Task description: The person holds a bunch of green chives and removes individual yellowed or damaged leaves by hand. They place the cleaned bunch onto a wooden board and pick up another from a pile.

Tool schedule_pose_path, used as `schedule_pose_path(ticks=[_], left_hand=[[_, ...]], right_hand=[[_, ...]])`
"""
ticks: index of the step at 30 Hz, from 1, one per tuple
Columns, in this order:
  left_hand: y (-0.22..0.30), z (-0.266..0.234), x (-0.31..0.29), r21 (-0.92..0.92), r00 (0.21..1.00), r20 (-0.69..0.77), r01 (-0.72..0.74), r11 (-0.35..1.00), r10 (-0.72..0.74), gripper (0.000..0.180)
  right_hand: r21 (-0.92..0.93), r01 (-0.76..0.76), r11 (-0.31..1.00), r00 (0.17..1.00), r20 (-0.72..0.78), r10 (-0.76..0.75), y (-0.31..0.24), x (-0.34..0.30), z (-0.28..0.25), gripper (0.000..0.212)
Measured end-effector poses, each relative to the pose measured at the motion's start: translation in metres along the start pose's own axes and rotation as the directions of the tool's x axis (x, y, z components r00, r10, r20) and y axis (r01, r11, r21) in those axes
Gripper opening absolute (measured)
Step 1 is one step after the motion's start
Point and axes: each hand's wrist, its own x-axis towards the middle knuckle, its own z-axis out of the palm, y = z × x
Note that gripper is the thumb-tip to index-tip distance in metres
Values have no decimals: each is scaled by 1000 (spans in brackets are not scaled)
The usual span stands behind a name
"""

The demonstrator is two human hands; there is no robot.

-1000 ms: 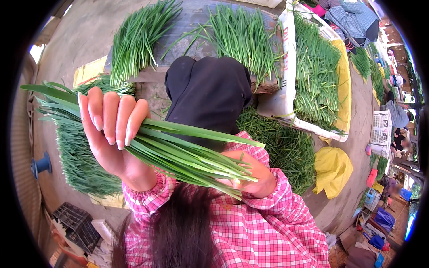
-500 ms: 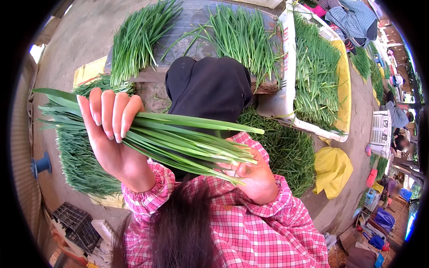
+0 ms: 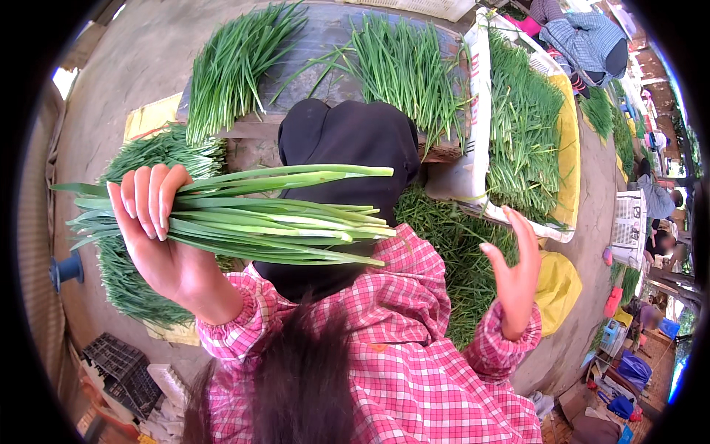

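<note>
My left hand [image 3: 164, 240] is closed around the leafy part of a bunch of garlic chives [image 3: 288, 218], held level above my lap. The pale cut ends point right and fan slightly apart, with one thicker strand lying above the others. Off to the right, my right hand [image 3: 515, 270] is raised with thumb and fingers apart, holding nothing. Behind it lies a loose heap of green leaves [image 3: 458, 274] on the ground, beside the white crate [image 3: 479, 111]. Stacked chives [image 3: 521, 118] fill that crate.
A low board [image 3: 325, 78] ahead bears two chive piles, one left [image 3: 237, 66] and one right [image 3: 405, 74]. Another chive stack [image 3: 133, 285] stands at my left. Yellow sacking [image 3: 558, 288] lies right; a black crate [image 3: 126, 374] sits lower left. A person [image 3: 588, 41] works at upper right.
My right hand has let go of the cut ends and moved right, its fingers spreading. My left hand has shifted slightly left, still gripping the bunch, which now lies more level.
</note>
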Motion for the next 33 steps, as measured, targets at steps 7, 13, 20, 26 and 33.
schedule_pose_path(ticks=[7,13,20,26,33], left_hand=[[-21,10,-9,74,1000,-23,-4,997,6,30],[-31,14,-12,67,999,-50,9,998,-5,29],[-33,13,-14,80,995,-96,14,997,-6,29],[-35,12,-14,108,990,-140,18,994,-2,29],[-37,8,-12,125,985,-168,47,991,-25,28]], right_hand=[[83,549,832,802,-333,-496,-82,12,21,29],[44,612,790,770,-263,-582,-84,20,26,25],[20,645,764,714,-374,-592,-86,22,37,23],[80,626,775,742,-365,-562,-88,22,40,22],[145,577,804,796,-316,-515,-90,16,38,29]])
